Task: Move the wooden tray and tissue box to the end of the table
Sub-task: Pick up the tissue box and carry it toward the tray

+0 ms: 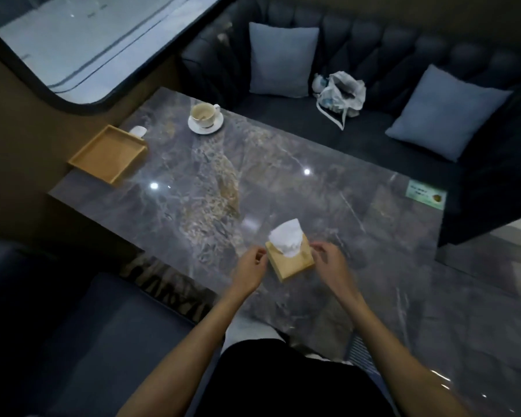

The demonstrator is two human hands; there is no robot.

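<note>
- Head view: the tissue box (291,261), made of light wood, has 1 white tissue (286,237) standing out of its top.
- It sits on the grey marble table (253,182), near the person's edge.
- The left hand (251,264) and the right hand (328,260) are on either side of the box, fingers half curled; I cannot tell if they touch it.
- The wooden tray (109,153) is shallow, square and holds nothing; it lies at the far left corner.
- Cup (203,114) stands on a saucer (205,125), well apart from the box.
</note>
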